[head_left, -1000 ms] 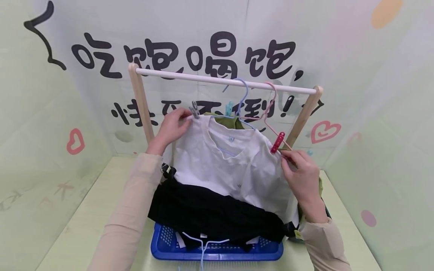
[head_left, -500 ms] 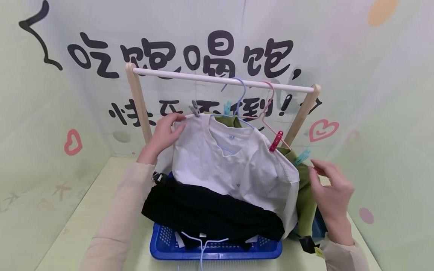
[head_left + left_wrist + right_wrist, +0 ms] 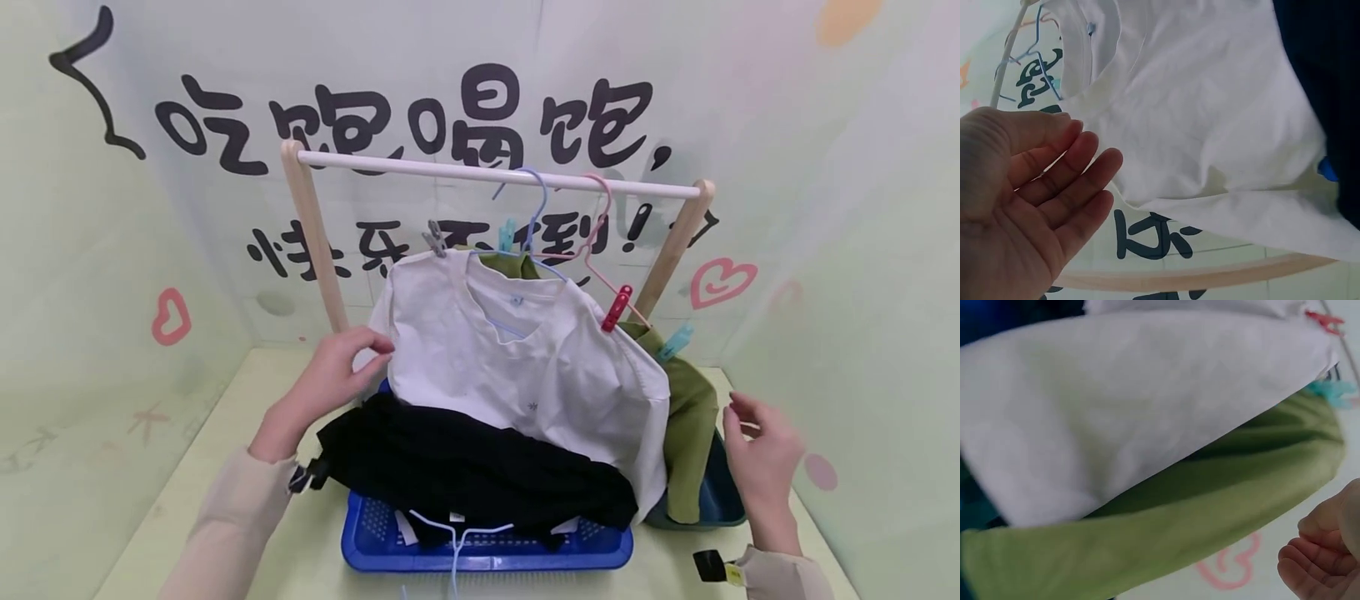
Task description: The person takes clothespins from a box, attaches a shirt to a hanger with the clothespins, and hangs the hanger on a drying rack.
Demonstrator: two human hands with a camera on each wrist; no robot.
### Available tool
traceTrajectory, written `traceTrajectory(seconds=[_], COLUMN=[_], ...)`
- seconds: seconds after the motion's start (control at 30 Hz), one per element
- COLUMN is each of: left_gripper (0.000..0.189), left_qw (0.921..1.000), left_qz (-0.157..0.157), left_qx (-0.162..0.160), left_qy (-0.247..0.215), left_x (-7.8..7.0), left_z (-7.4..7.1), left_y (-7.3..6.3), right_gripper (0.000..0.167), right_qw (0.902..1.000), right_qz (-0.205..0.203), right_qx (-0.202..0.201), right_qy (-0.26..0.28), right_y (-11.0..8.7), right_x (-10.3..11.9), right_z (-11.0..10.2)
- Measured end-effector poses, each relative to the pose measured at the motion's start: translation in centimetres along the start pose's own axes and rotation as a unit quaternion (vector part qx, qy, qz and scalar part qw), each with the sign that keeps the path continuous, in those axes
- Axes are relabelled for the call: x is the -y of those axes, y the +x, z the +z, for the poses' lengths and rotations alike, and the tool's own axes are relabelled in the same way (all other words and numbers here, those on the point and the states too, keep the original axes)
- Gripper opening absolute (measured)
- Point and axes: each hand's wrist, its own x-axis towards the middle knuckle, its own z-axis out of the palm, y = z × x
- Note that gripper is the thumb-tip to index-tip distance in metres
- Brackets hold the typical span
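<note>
A white long-sleeved shirt (image 3: 465, 333) hangs from a blue hanger (image 3: 537, 218) on the rack's white bar. A grey clothespin (image 3: 435, 239) sits at one shoulder and a red clothespin (image 3: 617, 308) at the other. Behind it, a green garment (image 3: 690, 417) hangs from a pink hanger (image 3: 602, 218) with teal clothespins (image 3: 677, 342). My left hand (image 3: 333, 375) holds nothing and hovers beside the white shirt's left edge, fingers loosely bent in the left wrist view. Right of the green sleeve my right hand (image 3: 765, 450) is raised, holding nothing, its fingers relaxed.
Black clothing (image 3: 480, 467) lies across a blue basket (image 3: 487, 560) in front of the rack (image 3: 678, 250). A light-blue hanger (image 3: 455, 542) pokes out at the basket's front. A dark teal bin (image 3: 723, 500) stands under the green garment.
Both hands have let go of the white shirt's shoulders. The left moved down and left, the right down and to the right. The shirt's right sleeve now hangs down, uncovering the green garment.
</note>
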Motion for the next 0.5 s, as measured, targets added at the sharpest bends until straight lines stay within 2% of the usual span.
traceTrajectory(seconds=[0.13, 0.23, 0.4, 0.5], left_gripper=[0.014, 0.016, 0.019, 0.02], left_qw=[0.9998, 0.9994, 0.998, 0.9965], left_qz=[0.01, 0.014, 0.007, -0.004], left_qx=[0.014, 0.021, 0.041, 0.059], left_qy=[0.014, 0.023, 0.048, 0.06], left_x=[-0.4, -0.5, -0.7, -1.1], left_z=[0.2, 0.5, 1.1, 1.2], left_y=[-2.4, -4.3, -7.1, -8.4], right_gripper=[0.019, 0.02, 0.018, 0.013], right_qw=[0.997, 0.9891, 0.9652, 0.9433], right_qz=[0.037, 0.067, 0.095, 0.11], right_qx=[0.057, 0.109, 0.213, 0.287], right_qy=[-0.038, -0.073, -0.118, -0.126], right_y=[-1.5, -2.4, -3.8, -4.4], right_x=[-2.1, -3.4, -5.2, -6.1], right_z=[0.0, -0.1, -0.5, -0.6])
